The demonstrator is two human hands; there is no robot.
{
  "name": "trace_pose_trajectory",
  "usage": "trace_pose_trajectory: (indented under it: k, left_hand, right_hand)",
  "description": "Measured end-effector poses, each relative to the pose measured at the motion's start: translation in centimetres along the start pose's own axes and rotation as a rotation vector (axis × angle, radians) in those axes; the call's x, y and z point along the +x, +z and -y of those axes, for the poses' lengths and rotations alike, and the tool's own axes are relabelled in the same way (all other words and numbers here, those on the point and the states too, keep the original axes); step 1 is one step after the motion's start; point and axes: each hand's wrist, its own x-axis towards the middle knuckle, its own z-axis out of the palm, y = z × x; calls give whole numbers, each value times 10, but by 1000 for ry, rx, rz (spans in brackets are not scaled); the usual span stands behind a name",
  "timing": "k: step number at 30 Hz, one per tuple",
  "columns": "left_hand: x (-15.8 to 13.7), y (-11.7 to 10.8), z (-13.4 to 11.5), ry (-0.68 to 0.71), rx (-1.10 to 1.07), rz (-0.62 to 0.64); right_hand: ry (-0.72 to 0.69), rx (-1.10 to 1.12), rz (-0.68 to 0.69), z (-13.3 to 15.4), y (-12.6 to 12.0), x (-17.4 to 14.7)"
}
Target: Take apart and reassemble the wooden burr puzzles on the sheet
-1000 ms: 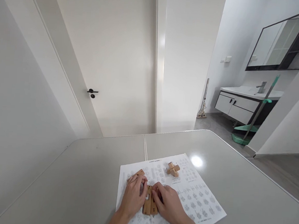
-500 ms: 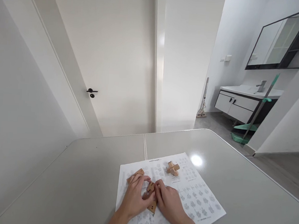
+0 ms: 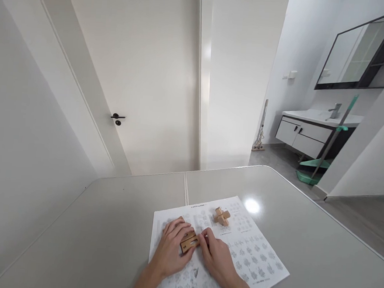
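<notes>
A numbered wooden puzzle piece (image 3: 188,246) with a slot in it lies slantwise between my hands, above the printed sheet. My left hand (image 3: 171,244) is curled over its left part, thumb at the near side and fingers on the far side. At its right end, the fingertips of my right hand (image 3: 216,254) pinch it. Another wooden piece shows just behind it, mostly covered by my left fingers. Up and to the right, an interlocked wooden cross puzzle (image 3: 222,216) rests on the paper, touched by neither hand.
The white instruction sheet (image 3: 256,258), printed with many small puzzle drawings, lies on a grey table (image 3: 114,226) with a seam across it. Behind the table stands a white door (image 3: 151,71). A sink cabinet (image 3: 304,132), broom and green dustpan (image 3: 308,177) are at right.
The piece marked 2 has turned from pointing toward me to lying slantwise, alongside the other piece. My left hand has flattened over them; my right hand stays about where it was.
</notes>
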Motion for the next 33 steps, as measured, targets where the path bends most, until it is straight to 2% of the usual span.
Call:
trace_pose_trajectory:
  k: [12,27,33]
  left_hand:
    - [0,5,4,7,93,-12]
    - [-1,11,12,-68,111,-203]
    - [-2,12,7,-57,60,-152]
  right_hand:
    - [-11,-30,-14,-2,3,0]
    - [-19,-8,8,-5,5,-1]
    - [-26,-16,12,-3,3,0]
